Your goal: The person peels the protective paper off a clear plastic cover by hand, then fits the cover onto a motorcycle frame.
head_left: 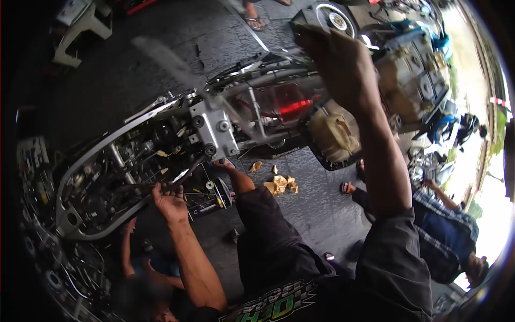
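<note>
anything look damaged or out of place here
Yes. Ragged tan scraps lie scattered on the floor beside the motorcycle frame, like litter or broken-off bits. The tan lump under the right forearm also looks torn, its surface uneven. Whether the scraps came from it, I can't tell.

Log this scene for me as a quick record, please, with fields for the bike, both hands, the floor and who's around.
Bike: partly stripped motorcycle frame, silver bracket mounted across it
Left hand: palm up, fingers at the frame's near rail
Right hand: raised, motion-blurred; grip unclear
Floor: brown scraps, white stool
People: one in a checked shirt at right, another at lower left, others partly visible
</note>
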